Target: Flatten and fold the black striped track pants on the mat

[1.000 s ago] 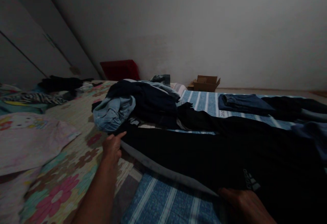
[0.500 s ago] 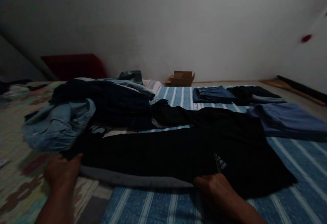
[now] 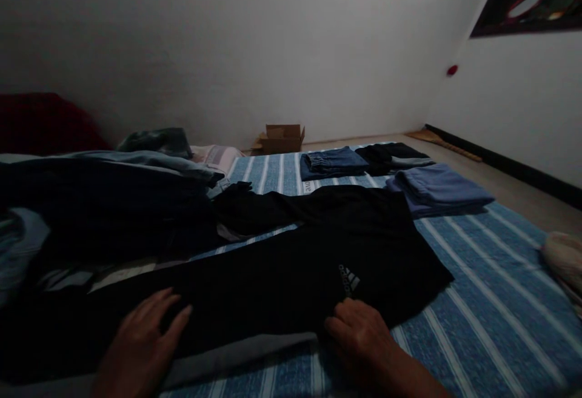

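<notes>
Black adidas trousers (image 3: pixel 273 271) with a grey side panel lie spread across a blue striped sheet, waist toward the right and legs toward the left. My left hand (image 3: pixel 143 340) is over the near leg, fingers apart and holding nothing; whether its palm touches the cloth I cannot tell. At the near edge, just below the white logo, my right hand (image 3: pixel 361 331) has its fingers closed on the trousers. The far leg is bunched beside a heap of dark clothes (image 3: pixel 109 204).
Folded blue jeans (image 3: pixel 336 162), a folded black garment (image 3: pixel 393 157) and folded purple-blue trousers (image 3: pixel 439 187) lie beyond the waist end. A light denim piece (image 3: pixel 20 252) is at the left edge. An open cardboard box (image 3: pixel 282 139) stands by the wall.
My left hand has let go of the leg's end and moved right along the leg, fingers spreading. My right hand stays at the near edge. The view has turned right.
</notes>
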The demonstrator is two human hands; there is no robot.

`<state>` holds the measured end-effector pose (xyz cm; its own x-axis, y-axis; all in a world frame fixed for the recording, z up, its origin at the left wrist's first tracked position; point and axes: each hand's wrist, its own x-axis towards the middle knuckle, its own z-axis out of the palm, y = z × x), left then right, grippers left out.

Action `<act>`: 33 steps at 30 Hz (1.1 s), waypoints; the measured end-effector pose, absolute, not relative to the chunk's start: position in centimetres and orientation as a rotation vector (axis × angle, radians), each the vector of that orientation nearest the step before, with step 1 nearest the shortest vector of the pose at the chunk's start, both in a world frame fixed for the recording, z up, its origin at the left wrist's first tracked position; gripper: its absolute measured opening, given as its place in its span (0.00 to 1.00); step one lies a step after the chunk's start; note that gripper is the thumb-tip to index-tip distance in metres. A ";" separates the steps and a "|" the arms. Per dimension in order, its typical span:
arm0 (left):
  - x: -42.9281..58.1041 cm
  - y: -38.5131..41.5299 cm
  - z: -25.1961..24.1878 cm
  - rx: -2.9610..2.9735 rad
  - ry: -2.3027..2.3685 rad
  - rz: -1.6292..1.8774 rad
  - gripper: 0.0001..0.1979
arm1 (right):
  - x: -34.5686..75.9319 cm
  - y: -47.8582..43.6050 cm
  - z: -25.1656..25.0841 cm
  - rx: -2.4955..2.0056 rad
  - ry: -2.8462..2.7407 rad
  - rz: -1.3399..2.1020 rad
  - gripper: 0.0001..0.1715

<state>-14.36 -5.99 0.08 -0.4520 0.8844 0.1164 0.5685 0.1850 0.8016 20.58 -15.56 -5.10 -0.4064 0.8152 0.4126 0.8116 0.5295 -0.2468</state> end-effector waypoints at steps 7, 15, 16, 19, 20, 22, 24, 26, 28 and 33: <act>-11.5 -8.2 -2.3 2.025 2.115 0.366 0.28 | 22.1 -16.6 -6.5 -1.226 -2.091 -0.103 0.15; -13.7 -8.4 -3.0 2.384 2.071 -0.123 0.33 | 23.3 -17.2 -5.8 -1.328 -2.165 -0.011 0.15; -13.7 -8.3 -2.9 2.383 2.066 -0.135 0.33 | 23.5 -17.3 -5.7 -1.343 -2.165 -0.027 0.15; -12.8 -8.4 -2.4 2.341 2.078 -0.153 0.34 | 23.8 -17.8 -5.7 -1.393 -2.150 -0.076 0.15; -11.9 -8.5 -2.2 2.345 2.060 -0.145 0.34 | 23.8 -17.9 -5.7 -1.407 -2.153 -0.085 0.15; -9.5 -8.6 -1.9 2.424 1.931 -0.091 0.32 | 23.7 -17.9 -5.4 -1.429 -2.159 -0.122 0.15; -6.5 -8.8 -1.7 2.557 1.663 -0.013 0.29 | 23.5 -17.6 -5.0 -1.431 -2.181 -0.186 0.15; -3.8 -8.7 -1.9 2.641 1.413 0.026 0.28 | 23.4 -17.2 -4.5 -1.439 -2.211 -0.254 0.15; -1.9 -8.5 -2.3 2.697 1.275 0.039 0.28 | 23.5 -16.8 -4.2 -1.480 -2.221 -0.304 0.14; -1.6 -7.2 -4.0 2.834 1.177 0.077 0.29 | 24.8 -16.3 -4.1 -1.640 -2.150 -0.362 0.14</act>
<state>-1.59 -7.20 -3.96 0.7053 0.7087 0.0188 0.7051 -0.7040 0.0856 24.75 -16.28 -4.13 -0.2236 0.8543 0.4692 0.9609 0.2738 -0.0407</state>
